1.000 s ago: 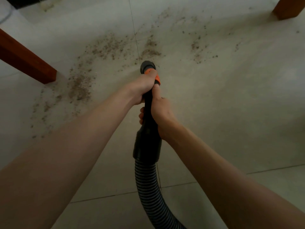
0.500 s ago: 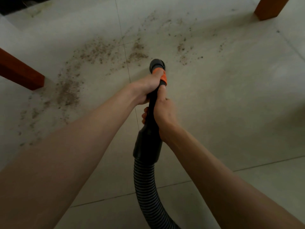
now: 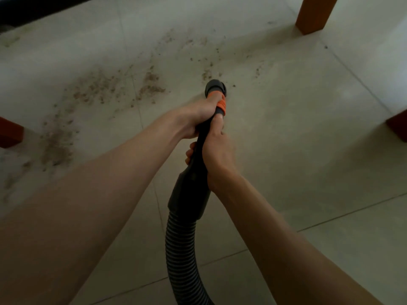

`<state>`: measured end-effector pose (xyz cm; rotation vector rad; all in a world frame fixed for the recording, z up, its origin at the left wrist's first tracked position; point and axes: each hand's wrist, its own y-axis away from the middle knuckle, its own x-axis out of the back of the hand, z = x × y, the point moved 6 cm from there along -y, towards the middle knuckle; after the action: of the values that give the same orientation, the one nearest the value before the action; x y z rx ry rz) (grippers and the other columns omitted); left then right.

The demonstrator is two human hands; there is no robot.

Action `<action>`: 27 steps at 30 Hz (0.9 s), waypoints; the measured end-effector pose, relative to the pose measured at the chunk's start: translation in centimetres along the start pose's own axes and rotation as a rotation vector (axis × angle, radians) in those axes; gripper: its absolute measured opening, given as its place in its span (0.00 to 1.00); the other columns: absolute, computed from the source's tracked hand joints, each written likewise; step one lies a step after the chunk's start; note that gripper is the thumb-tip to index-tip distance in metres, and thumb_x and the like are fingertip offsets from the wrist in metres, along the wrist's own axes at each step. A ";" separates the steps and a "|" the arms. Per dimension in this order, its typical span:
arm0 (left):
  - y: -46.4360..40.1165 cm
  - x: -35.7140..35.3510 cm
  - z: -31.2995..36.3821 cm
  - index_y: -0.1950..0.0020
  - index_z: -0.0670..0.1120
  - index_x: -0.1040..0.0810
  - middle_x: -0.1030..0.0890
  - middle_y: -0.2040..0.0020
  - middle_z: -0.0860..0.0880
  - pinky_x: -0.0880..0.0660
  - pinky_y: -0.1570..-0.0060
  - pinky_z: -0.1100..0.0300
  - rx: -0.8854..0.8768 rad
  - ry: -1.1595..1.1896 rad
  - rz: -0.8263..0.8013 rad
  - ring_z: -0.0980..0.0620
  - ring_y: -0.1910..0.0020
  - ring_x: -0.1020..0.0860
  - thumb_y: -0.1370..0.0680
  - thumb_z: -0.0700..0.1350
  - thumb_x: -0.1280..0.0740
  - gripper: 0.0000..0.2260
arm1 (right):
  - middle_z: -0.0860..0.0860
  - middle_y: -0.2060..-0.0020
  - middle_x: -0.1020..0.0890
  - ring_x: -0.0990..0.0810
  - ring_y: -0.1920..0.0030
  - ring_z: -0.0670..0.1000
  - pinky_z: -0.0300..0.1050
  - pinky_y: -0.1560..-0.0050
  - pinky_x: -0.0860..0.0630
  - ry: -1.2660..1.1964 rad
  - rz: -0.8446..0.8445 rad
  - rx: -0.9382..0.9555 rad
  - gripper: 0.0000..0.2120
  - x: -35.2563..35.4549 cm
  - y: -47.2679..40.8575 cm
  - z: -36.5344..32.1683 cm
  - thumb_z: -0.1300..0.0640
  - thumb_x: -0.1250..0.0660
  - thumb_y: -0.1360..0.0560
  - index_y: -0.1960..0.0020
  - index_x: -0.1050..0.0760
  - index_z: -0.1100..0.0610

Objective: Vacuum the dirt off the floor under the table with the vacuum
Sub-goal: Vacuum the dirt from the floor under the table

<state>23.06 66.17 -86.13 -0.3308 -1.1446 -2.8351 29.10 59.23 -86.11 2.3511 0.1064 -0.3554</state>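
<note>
The nozzle (image 3: 215,88) has been swung right, past the centre pile. It is gripped by the left hand (image 3: 198,116) and right hand (image 3: 217,150); most dirt (image 3: 97,89) lies upper left.

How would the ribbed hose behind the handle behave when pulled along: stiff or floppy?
Probably floppy: the hose curves away below the rigid handle and its ribs suggest easy bending. It would likely trail and drag on the floor. Both the left hand and right hand grip the rigid part instead.
</note>
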 end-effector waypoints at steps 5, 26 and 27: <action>-0.4 -1.7 1.6 0.63 0.44 0.32 0.28 0.69 0.45 0.31 0.76 0.66 -0.019 -0.007 -0.024 0.53 0.76 0.28 0.20 0.52 0.45 0.17 | 0.54 0.72 0.25 0.25 0.78 0.49 0.40 0.76 0.26 -0.028 0.017 0.025 0.26 1.4 -0.9 -1.5 0.42 0.49 0.19 0.47 0.25 0.64; -1.8 -8.4 5.6 0.58 0.42 0.33 0.29 0.66 0.45 0.31 0.80 0.68 -0.063 -0.092 -0.102 0.54 0.80 0.28 0.18 0.53 0.47 0.16 | 0.54 0.72 0.25 0.25 0.79 0.49 0.41 0.75 0.26 -0.109 0.131 0.077 0.24 7.1 -2.6 -4.7 0.42 0.49 0.19 0.50 0.26 0.62; -1.9 -8.3 5.4 0.59 0.42 0.33 0.29 0.66 0.45 0.30 0.79 0.67 -0.057 -0.107 -0.098 0.53 0.78 0.28 0.18 0.52 0.47 0.16 | 0.54 0.73 0.25 0.26 0.79 0.49 0.41 0.75 0.26 -0.127 0.116 0.065 0.25 7.0 -2.5 -4.6 0.42 0.49 0.19 0.49 0.26 0.63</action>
<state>31.86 71.14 -85.49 -0.4468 -1.1296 -2.9726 36.38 64.00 -86.64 2.3786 -0.1026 -0.4558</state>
